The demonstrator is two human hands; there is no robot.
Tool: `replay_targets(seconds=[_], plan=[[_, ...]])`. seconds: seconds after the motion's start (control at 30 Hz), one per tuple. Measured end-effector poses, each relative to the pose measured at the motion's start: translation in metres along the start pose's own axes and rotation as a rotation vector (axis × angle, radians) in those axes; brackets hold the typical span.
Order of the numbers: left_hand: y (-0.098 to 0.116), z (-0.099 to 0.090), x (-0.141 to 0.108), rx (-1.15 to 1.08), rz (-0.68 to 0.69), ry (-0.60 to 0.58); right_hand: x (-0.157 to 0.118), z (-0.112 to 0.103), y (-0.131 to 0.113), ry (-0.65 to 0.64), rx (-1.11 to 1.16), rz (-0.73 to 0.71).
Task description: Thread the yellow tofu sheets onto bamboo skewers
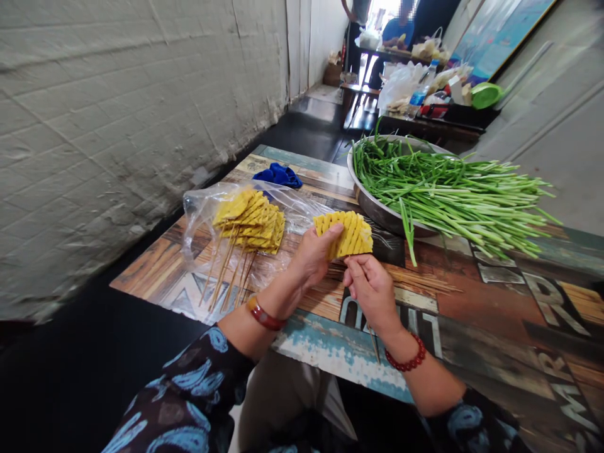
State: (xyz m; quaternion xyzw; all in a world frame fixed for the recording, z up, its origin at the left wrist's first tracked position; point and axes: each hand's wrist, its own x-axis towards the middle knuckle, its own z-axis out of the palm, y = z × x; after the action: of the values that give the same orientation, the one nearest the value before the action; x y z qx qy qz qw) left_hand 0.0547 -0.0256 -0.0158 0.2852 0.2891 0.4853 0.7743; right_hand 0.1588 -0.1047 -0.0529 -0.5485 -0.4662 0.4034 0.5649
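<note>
My left hand (318, 251) grips a yellow, ridged, scored slice of food (352, 234), thumb on its near face; its exact kind I cannot tell. At its lower edge, my right hand (372, 289) pinches a thin bamboo skewer (374, 346), whose tail sticks out below the palm. The skewer's tip is hidden, so I cannot tell how deep it sits in the slice. Left of my hands, a pile of skewered yellow slices (250, 220) rests on a clear plastic bag (198, 207), sticks toward me. Loose bamboo skewers (419, 278) lie on the table beyond my right hand.
A metal basin (372, 204) heaped with long green stalks (453, 195) overhangs the right side of the patterned table (472, 314). Behind the bag lies a blue cloth (278, 175). Farther back are a cluttered table with a bottle (425, 85) and a person in blue (399, 31).
</note>
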Motion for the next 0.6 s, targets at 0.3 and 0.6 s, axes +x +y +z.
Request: replay_targets(seconds=[0.3, 0.6], plan=[[0.0084, -0.0072, 0.0071, -0.061, 0.054, 0.026, -0.006, -0.0043, 0.0038, -0.051, -0.101, 0.01], [0.005, -0.0046, 0.0063, -0.05, 0.021, 0.048, -0.0078, -0.0012, 0.0047, -0.016, -0.088, -0.008]])
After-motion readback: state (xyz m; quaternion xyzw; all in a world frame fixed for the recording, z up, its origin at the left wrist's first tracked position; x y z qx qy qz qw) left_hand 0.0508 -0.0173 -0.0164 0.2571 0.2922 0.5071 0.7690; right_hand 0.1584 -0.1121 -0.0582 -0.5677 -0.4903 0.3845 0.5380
